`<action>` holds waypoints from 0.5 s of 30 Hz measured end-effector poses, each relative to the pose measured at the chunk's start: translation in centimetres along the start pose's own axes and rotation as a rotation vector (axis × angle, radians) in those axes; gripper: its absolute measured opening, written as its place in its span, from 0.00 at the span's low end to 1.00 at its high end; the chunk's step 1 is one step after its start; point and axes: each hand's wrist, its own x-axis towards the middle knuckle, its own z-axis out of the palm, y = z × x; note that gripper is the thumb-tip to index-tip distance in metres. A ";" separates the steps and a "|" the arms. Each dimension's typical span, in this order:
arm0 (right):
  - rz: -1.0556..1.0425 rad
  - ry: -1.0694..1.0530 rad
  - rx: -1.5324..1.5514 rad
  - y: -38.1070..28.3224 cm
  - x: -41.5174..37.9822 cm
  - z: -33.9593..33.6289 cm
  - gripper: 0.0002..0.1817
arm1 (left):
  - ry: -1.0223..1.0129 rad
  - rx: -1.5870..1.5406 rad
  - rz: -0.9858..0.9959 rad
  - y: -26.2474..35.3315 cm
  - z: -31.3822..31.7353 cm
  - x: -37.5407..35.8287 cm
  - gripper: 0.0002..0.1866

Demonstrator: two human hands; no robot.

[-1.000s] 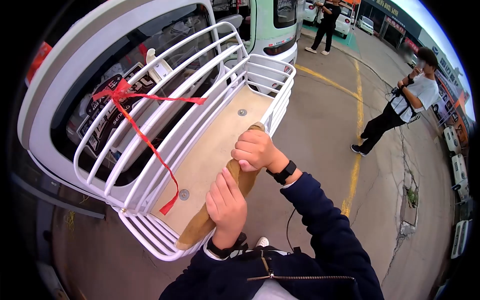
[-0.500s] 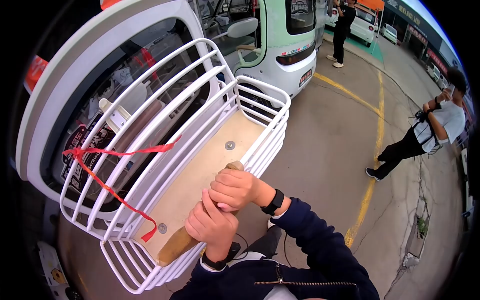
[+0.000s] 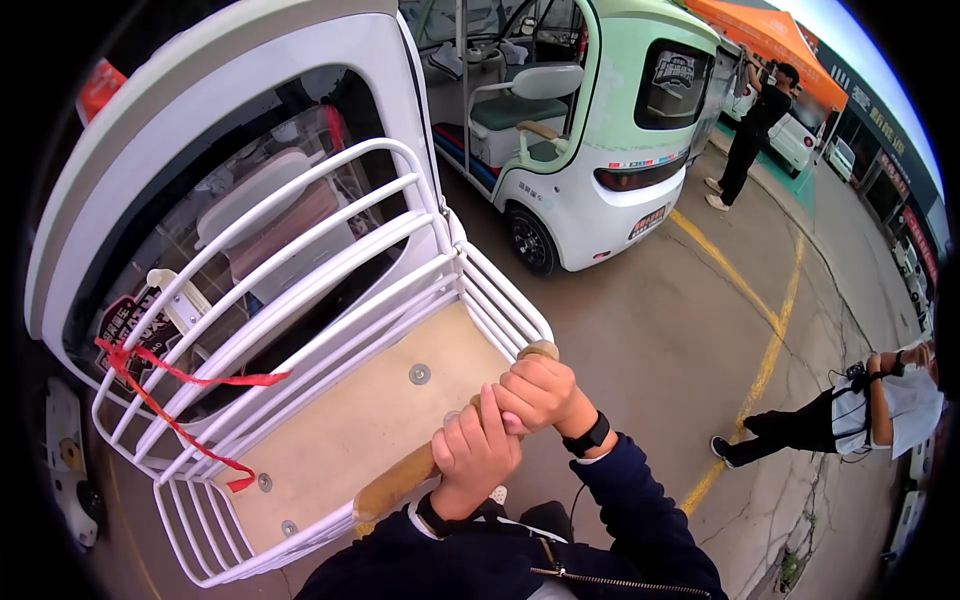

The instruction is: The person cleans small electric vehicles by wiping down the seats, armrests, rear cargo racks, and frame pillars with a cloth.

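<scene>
Both my hands grip a brown, twisted-up cloth [image 3: 397, 482] held in front of my body, over the outer rim of a white metal rear rack [image 3: 360, 385]. My left hand [image 3: 476, 438] is wrapped round its middle. Just above it, close against it, my right hand [image 3: 538, 396] is closed near the upper end. One end of the cloth sticks out past my right hand, and a longer length hangs down past my left. The rack has a beige floor board with round metal fasteners. A red ribbon [image 3: 165, 375] is tied to its bars at the left.
The rack sits behind a white vehicle [image 3: 200, 60] with a dark rear window. Beyond it stands a pale green and white vehicle [image 3: 620, 185]. A person in black [image 3: 755, 125] is at the back, another in a white top [image 3: 890, 400] at the right. Yellow lines [image 3: 765, 370] mark the ground.
My view has shifted, so the rack sits lower and left and more of the green vehicle shows. My hands still grip the cloth and now appear further right, nearer the rack's outer edge.
</scene>
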 end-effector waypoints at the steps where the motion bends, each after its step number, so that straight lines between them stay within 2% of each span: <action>1: -0.002 0.020 0.026 0.0 0.0 -0.1 0.11 | -0.023 -0.018 0.005 0.2 0.0 0.1 0.21; 4: 0.038 -0.008 0.144 0.8 0.2 -0.6 0.11 | -0.041 -0.005 -0.032 0.9 0.0 0.4 0.20; 7: -0.038 -0.041 0.233 2.6 0.1 -0.5 0.10 | -0.059 0.027 -0.091 2.2 0.6 0.6 0.19; 9: -0.077 0.025 0.383 5.0 -0.6 0.2 0.09 | -0.015 0.043 -0.135 3.8 1.6 1.2 0.20; 10: -0.086 0.061 0.455 5.7 -0.8 0.7 0.09 | -0.040 0.135 -0.178 4.4 2.0 1.5 0.20; 13: -0.214 0.065 0.712 8.5 -0.6 1.9 0.09 | 0.050 0.085 -0.343 7.3 3.4 2.6 0.19; 15: -0.296 0.079 0.839 10.0 -0.5 2.9 0.08 | 0.068 0.167 -0.436 8.7 4.2 3.5 0.18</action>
